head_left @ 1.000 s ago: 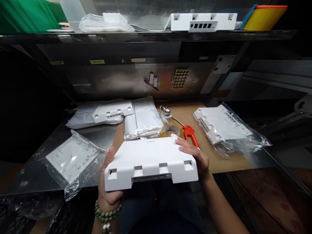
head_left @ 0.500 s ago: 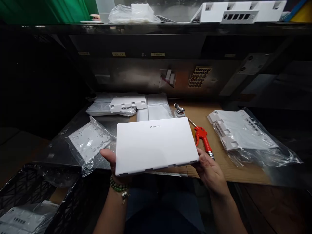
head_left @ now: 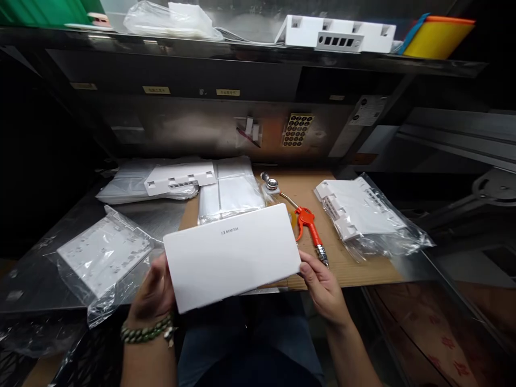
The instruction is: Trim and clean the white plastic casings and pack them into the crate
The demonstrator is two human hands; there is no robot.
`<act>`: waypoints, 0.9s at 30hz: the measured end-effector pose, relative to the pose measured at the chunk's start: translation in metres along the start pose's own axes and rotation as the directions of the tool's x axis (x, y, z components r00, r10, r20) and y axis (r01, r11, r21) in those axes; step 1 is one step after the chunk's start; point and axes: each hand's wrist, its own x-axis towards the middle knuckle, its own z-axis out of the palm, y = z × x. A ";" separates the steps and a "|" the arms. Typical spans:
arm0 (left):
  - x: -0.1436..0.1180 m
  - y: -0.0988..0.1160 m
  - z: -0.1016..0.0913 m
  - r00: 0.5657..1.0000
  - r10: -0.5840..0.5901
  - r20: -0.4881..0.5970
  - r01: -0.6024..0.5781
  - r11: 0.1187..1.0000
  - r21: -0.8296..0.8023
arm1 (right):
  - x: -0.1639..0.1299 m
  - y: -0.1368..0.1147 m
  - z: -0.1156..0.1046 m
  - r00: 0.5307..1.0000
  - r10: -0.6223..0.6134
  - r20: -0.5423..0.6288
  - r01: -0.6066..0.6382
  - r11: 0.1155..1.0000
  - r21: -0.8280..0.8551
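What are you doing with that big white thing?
A person is holding a flat white plastic cover up over the workbench, left hand on one end and right hand on the other. Its smooth side faces up, tilted. An orange air blow gun lies just beyond it, and similar white parts in clear bags lie on both sides.

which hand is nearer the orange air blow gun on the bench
Right. The right hand grips the white cover just below the orange air blow gun; the left hand holds its far edge.

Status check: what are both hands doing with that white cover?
Left hand and right hand grip white cover by its ends. Orange air gun lies just behind.
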 end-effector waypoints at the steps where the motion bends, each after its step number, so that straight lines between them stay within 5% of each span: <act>1: 0.000 0.006 -0.001 1.000 -0.015 -0.014 0.016 0.998 0.064 | 0.001 -0.001 -0.001 1.000 -0.015 0.011 0.016 0.999 -0.045; 5: -0.004 0.018 -0.002 0.985 0.169 -0.027 -0.159 0.962 0.221 | 0.009 -0.005 -0.007 0.999 -0.029 0.037 0.034 0.990 -0.138; 8: -0.011 0.020 -0.002 0.933 0.336 0.132 -0.360 0.852 0.380 | 0.016 -0.008 -0.009 0.998 -0.046 0.033 0.050 0.987 -0.154; 12: -0.015 0.026 0.006 0.850 0.399 0.343 -0.524 0.701 0.483 | 0.024 -0.011 -0.009 0.993 -0.110 0.036 0.114 0.980 -0.165; 27: -0.012 0.027 0.017 0.827 0.338 0.449 -0.532 0.730 0.429 | 0.028 -0.002 -0.011 0.983 -0.183 0.011 0.182 0.967 -0.177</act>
